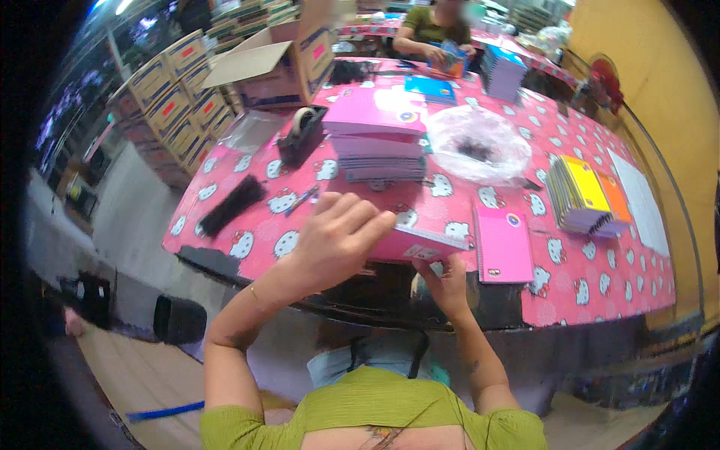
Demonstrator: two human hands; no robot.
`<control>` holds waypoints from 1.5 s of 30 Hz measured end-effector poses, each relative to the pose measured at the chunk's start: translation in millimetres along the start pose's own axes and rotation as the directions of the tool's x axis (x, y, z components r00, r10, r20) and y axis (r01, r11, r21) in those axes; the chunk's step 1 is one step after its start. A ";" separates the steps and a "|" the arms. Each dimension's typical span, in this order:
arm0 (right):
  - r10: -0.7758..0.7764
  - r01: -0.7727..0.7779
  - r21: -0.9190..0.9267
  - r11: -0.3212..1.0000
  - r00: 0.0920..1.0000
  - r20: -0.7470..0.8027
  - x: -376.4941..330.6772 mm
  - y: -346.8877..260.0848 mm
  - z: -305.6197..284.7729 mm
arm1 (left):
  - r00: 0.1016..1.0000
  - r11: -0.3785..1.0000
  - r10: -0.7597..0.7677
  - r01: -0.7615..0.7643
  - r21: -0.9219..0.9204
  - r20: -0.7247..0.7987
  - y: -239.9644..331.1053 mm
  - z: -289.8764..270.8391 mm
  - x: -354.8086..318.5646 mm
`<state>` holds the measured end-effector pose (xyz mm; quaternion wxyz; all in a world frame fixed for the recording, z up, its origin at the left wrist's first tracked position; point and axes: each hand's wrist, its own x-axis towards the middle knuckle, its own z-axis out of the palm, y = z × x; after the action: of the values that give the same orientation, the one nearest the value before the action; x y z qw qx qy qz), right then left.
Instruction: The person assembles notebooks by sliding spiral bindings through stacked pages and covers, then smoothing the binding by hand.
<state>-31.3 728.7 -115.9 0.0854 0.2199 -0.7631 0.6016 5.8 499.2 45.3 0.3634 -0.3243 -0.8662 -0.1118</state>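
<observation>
A pink notebook (pixel 420 244) is held tilted at the table's near edge, its printed back partly turned toward me. My left hand (pixel 339 238) is closed at the notebook's left end, with curled fingers; its fingertips are partly hidden. From below, my right hand (pixel 447 283) grips the lower right part of the notebook, thumb and fingers closed on it. Just to the right, a pink spiral notebook (pixel 504 246) lies flat. Beyond my hands stands a tall stack of pink notebooks (pixel 379 135).
On the patterned pink tablecloth (pixel 581 259) are a tape dispenser (pixel 301 135), a bundle of black bristle-like strands (pixel 234 205), a pen (pixel 301 200), clear plastic wrap (pixel 480 142) and yellow and orange notebooks (pixel 586 193). An open carton (pixel 274 67) stands far left. Across the table, a person (pixel 435 34) handles a notebook.
</observation>
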 end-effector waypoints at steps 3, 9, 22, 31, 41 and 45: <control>0.005 -0.011 0.085 0.996 0.997 0.071 -1.1 0.1 12.2 | 0.998 1.000 -0.008 0.008 0.002 0.057 -4.8 4.5 -13.7; 0.105 -0.136 0.239 0.961 0.985 0.136 -9.1 5.5 36.9 | 0.922 0.905 -0.377 0.388 0.173 -0.092 -1.2 45.5 -102.1; 0.101 -0.139 0.394 0.909 0.988 0.116 -7.2 29.6 -10.0 | 0.503 0.315 -0.803 0.814 0.489 -0.319 -269.0 27.6 -255.7; 0.122 -0.131 0.268 0.955 0.991 0.050 1.2 27.4 -20.9 | 0.684 0.597 -0.725 0.684 0.419 -0.084 -214.1 48.1 -223.0; -0.479 0.499 -0.486 0.717 0.860 0.176 28.6 -105.6 17.6 | 0.658 0.668 -0.725 0.744 0.027 -0.204 -130.0 56.6 -180.0; -0.417 0.496 -0.486 0.719 0.868 0.270 51.6 -80.5 60.1 | 0.695 0.676 -0.717 0.681 -0.281 -0.041 -37.9 45.9 -120.7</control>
<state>-33.7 644.9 -40.4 0.2356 0.4101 -0.8268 0.3044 19.4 431.8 -70.5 0.3129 -0.0004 -0.8741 -0.3716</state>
